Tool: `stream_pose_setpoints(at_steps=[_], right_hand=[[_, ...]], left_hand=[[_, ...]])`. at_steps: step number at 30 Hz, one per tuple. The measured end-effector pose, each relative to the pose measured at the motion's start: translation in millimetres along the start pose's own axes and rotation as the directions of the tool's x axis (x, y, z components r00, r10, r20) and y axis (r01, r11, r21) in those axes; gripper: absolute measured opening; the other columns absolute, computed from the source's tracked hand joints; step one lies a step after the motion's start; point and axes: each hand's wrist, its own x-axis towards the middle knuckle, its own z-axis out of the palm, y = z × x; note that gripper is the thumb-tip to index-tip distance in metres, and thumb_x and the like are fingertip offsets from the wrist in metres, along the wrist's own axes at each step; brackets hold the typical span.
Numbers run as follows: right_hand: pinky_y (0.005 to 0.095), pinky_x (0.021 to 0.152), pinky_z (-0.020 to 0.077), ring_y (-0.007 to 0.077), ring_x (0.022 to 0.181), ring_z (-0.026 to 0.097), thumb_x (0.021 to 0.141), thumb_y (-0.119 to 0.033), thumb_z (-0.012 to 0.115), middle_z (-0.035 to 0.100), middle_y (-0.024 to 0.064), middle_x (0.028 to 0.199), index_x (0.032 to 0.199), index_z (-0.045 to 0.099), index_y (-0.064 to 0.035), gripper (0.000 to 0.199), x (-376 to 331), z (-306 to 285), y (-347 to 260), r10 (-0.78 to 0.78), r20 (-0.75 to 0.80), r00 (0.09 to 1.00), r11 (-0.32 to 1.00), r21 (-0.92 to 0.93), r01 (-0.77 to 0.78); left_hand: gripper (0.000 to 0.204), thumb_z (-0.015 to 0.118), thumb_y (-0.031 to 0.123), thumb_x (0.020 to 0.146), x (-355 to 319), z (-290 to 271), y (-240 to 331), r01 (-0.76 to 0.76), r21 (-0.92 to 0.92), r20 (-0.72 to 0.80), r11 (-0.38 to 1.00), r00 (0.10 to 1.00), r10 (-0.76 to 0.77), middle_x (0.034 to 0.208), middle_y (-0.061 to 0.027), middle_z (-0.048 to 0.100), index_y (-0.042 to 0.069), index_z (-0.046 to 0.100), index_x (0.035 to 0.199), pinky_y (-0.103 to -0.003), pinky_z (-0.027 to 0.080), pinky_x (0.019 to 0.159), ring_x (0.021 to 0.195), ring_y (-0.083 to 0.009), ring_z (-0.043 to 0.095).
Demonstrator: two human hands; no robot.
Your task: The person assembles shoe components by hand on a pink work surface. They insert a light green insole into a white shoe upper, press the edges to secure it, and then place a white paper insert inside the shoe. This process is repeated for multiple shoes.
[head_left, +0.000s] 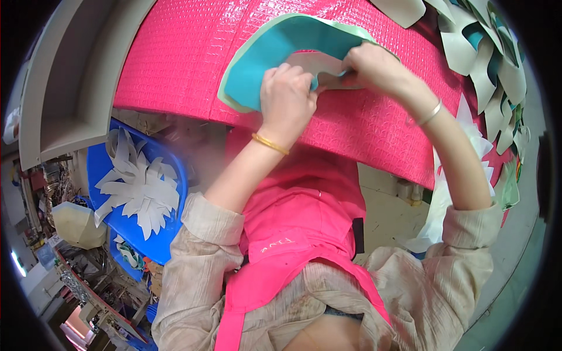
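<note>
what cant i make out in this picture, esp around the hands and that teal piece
All in the head view:
- Left hand: fingertips hidden by its own curled fingers.
- Right hand: fingertips mostly hidden by the hand itself.
- Teal piece: the parts under both hands are covered.
- Blue plastic surface: its middle lies under white pieces.
- Grey shelf: cut off by the upper edge.
- Background clutter at lower left: too small.

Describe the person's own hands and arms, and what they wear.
Both hands, left and right, are bare, without gloves. A yellow-gold bangle circles the left wrist, a thin silvery one the right. Loose, creased beige sleeves are rolled back into wide cuffs, leaving both forearms uncovered.
</note>
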Motion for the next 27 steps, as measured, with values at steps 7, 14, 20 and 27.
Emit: stream_pose_setpoints(at_steps=[7,14,20,27], right_hand=[[0.0357,0.063,0.0468,0.0289,0.068,0.062,0.065,-0.023,0.074,0.062,0.0179,0.071,0.085,0.067,-0.0013,0.031,24.6,-26.1,-3.5,0.078,0.291,0.954,0.991,0.083,-0.106],[0.0364,0.061,0.0472,0.0296,0.065,0.062,0.060,-0.029,0.077,0.062,0.0172,0.069,0.078,0.067,-0.0005,0.035,25.6,-19.2,-3.5,0.075,0.200,0.977,0.996,0.031,-0.082],[0.0388,0.066,0.0503,0.0315,0.070,0.063,0.060,-0.026,0.074,0.063,0.0180,0.073,0.075,0.067,-0.0007,0.031,22.7,-6.3,-8.3,0.048,0.092,0.995,0.987,-0.156,-0.033],[0.0367,0.065,0.0526,0.0286,0.073,0.065,0.064,-0.020,0.072,0.065,0.0170,0.076,0.077,0.067,-0.0027,0.022,22.2,-9.0,-19.1,0.032,0.100,0.994,0.971,-0.238,-0.007]], left_hand=[[0.025,0.070,0.026,0.069,29.2,-8.3,-2.9,0.297,0.004,0.355,0.955,0.892,-0.279,0.067,-0.0166,0.063,0.002,0.066,0.069,-0.040,0.045,0.067,0.066,-0.0310,0.061],[0.030,0.070,0.029,0.068,37.1,-8.8,-2.4,0.258,0.055,0.407,0.964,0.876,-0.258,0.066,-0.0202,0.062,-0.001,0.066,0.073,-0.041,0.049,0.064,0.065,-0.0345,0.062],[0.022,0.066,0.020,0.071,31.6,-13.1,9.7,-0.033,0.208,0.287,0.977,0.957,-0.029,0.090,-0.0184,0.062,0.000,0.064,0.082,-0.037,0.050,0.070,0.080,-0.0309,0.062],[0.038,0.061,0.013,0.074,-21.2,-3.5,9.7,-0.258,0.014,0.063,0.966,0.965,0.256,0.108,-0.0134,0.056,-0.001,0.055,0.109,-0.035,0.044,0.088,0.096,-0.0257,0.056]])
